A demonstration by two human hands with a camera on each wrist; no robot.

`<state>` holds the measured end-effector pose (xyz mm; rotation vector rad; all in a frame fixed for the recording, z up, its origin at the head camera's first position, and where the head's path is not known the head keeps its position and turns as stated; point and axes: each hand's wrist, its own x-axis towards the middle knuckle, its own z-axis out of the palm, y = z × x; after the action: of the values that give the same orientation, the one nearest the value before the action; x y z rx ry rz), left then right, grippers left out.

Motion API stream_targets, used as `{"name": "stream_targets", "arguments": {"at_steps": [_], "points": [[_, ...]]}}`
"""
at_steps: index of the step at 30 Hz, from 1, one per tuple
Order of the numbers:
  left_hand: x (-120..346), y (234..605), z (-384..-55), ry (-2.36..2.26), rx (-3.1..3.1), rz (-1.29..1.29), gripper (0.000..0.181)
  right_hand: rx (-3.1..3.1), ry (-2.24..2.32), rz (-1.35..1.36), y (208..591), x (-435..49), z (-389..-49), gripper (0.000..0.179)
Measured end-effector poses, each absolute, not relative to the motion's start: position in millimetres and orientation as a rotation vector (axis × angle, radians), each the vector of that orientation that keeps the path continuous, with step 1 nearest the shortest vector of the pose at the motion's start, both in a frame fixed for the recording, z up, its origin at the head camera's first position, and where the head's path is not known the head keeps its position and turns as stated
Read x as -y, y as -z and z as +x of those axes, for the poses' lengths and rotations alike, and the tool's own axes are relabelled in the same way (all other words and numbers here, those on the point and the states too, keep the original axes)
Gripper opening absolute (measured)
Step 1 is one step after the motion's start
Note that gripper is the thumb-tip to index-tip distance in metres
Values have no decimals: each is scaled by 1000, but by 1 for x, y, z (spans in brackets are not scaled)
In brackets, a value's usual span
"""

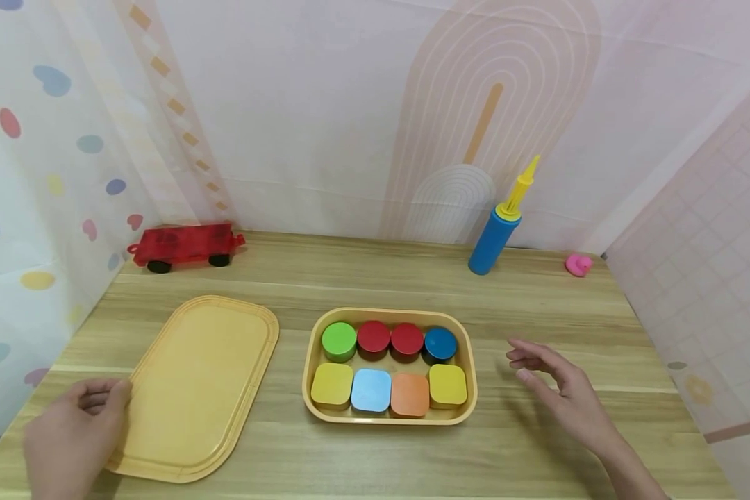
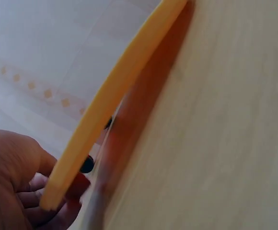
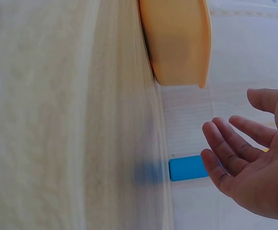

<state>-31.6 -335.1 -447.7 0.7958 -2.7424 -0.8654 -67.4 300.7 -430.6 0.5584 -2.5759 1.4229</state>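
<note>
My left hand [image 1: 78, 434] pinches the left edge of a flat yellow-orange lid [image 1: 196, 389] with rounded corners and a raised rim. In the left wrist view the lid [image 2: 108, 103] is seen edge-on, with thumb and fingers on either side of one end and a gap between it and the table. A matching yellow-orange box [image 1: 387, 419] sits uncovered at the middle, holding a row of round blocks, such as a green one [image 1: 339, 341], behind a row of square ones, such as an orange one [image 1: 410, 395]. My right hand [image 1: 565, 396] hovers right of the box, fingers relaxed and holding nothing.
A red toy wagon [image 1: 184, 244] with black wheels stands at the back left. A blue and yellow hand pump [image 1: 494, 239] stands upright at the back right, and a small pink duck [image 1: 578, 264] sits near the corner. Patterned curtains border the wooden table [image 1: 362, 274].
</note>
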Motion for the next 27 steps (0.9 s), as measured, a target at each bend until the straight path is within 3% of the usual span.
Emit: {"name": "stream_targets", "arguments": {"at_steps": [4,9,17,27], "points": [[340,446,-31,1122,2611,922,43,2590,-1421,554,429,-300,-68,39],[348,448,-30,1444,2451,1059,22,2610,-1410,540,428,-300,-67,37],[347,441,-31,1698,2218,1153,27,2613,-1390,540,428,-299,-68,37],[333,416,-40,2082,1970,1006,24,2631,-1361,507,424,-299,-68,37]]}}
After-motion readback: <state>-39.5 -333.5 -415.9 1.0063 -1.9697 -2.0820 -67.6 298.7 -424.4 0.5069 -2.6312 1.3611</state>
